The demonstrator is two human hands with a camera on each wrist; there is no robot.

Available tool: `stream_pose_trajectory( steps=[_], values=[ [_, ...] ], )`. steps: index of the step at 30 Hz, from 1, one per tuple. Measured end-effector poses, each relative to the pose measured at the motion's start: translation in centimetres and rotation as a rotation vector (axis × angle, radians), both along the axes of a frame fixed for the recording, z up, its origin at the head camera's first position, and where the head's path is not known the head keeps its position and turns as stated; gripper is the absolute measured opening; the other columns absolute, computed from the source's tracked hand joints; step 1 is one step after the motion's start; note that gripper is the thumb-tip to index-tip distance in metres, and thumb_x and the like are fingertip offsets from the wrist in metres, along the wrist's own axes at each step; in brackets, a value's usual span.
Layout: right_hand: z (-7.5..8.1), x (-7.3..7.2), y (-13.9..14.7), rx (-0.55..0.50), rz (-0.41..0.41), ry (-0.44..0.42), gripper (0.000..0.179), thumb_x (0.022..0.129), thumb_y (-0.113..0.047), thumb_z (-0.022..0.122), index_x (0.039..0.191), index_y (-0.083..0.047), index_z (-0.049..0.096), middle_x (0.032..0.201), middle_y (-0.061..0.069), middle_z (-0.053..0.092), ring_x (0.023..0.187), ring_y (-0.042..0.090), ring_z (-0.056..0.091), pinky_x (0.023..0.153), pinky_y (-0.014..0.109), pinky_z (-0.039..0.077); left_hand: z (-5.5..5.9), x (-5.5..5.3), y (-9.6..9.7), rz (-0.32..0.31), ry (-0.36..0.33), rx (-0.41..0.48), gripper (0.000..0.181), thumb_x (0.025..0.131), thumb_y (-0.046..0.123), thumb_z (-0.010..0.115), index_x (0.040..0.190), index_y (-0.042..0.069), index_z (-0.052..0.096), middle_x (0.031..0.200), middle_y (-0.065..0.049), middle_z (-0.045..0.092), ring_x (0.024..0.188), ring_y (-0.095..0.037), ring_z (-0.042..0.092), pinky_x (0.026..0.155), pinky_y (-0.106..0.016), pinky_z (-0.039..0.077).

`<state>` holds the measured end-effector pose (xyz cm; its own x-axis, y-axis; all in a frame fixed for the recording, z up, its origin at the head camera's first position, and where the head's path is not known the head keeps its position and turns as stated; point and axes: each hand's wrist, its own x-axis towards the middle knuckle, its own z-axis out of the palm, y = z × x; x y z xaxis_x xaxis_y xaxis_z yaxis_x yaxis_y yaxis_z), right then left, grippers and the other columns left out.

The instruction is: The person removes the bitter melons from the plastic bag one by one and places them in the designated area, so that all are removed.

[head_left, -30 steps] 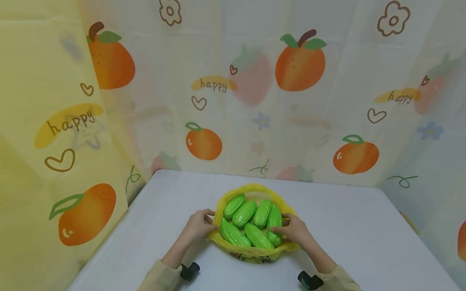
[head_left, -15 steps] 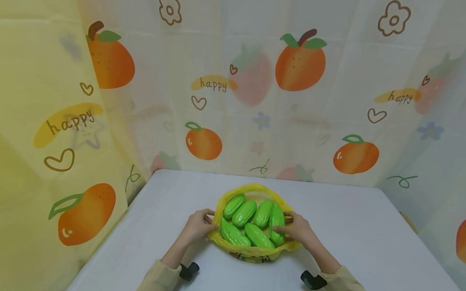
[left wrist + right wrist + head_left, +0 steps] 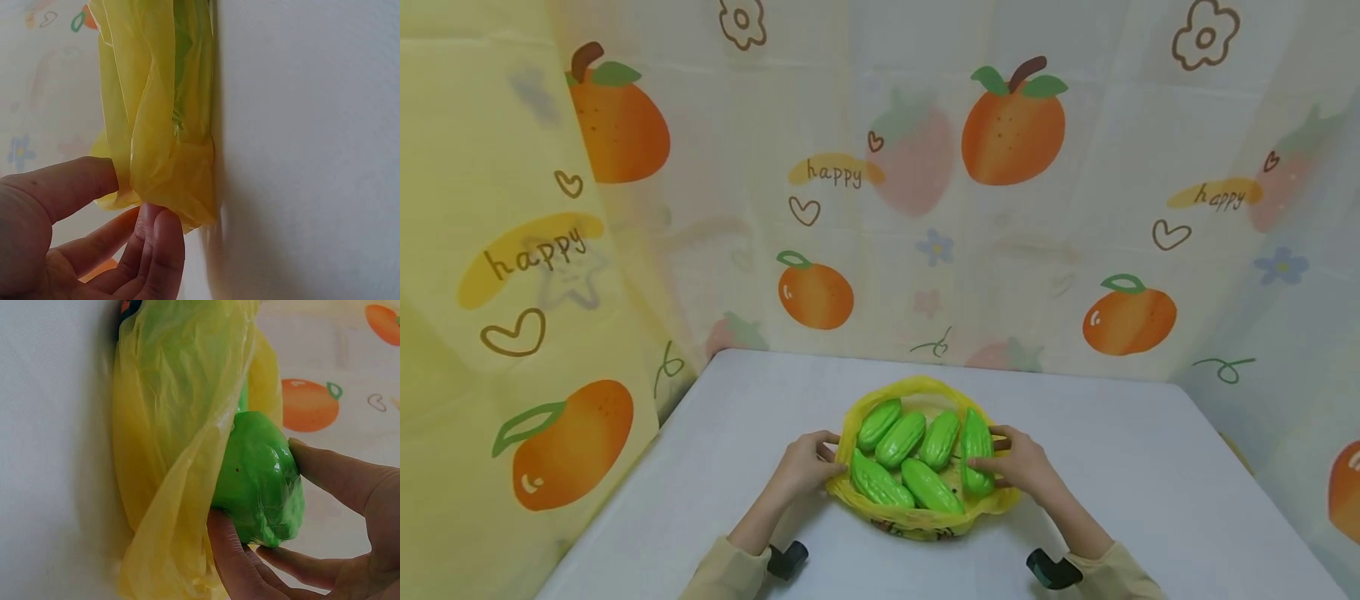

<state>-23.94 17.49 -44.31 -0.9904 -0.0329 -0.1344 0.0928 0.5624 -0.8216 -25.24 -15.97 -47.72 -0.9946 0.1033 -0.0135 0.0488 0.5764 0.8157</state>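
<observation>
1. Nearest me: two beige sleeves (image 3: 730,569), each with a small black device (image 3: 787,559) at the wrist.
2. Left hand (image 3: 807,463): thumb and fingers curled, only a narrow gap between them, pinching the side of a thin yellow plastic bag (image 3: 917,517) with dark print low on its front wall.
3. Right hand (image 3: 1024,461): thumb and fingers spread to the thickness of a glossy bright-green elongated gourd (image 3: 977,442), gripping it from both sides. I note this gourd at the right side of the bag's mouth, one end protruding past the rim.
4. Inside the bag: five similar ribbed green gourds (image 3: 901,440), two at the front, three behind; the bag's mouth is wide.
5. Under the bag: a white-covered table (image 3: 1150,458).
6. Farthest: a pale, fruit-patterned hanging sheet (image 3: 1030,221), printed with oranges, hearts and "happy".
</observation>
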Motion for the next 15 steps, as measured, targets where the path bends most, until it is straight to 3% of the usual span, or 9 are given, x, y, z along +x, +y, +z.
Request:
stream_pose_trajectory(
  steps=[15],
  values=[
    [1.4, 0.2, 2.0, -0.017, -0.004, 0.032, 0.080, 0.074, -0.025, 0.081, 0.137, 0.004, 0.042, 0.125, 0.032, 0.052, 0.092, 0.031, 0.066, 0.065, 0.035, 0.058, -0.1, 0.0, 0.2, 0.000, -0.007, 0.020, 0.043, 0.075, 0.010, 0.077, 0.115, 0.002, 0.063, 0.082, -0.007, 0.062, 0.063, -0.015, 0.057, 0.053, -0.028, 0.050]
  ],
)
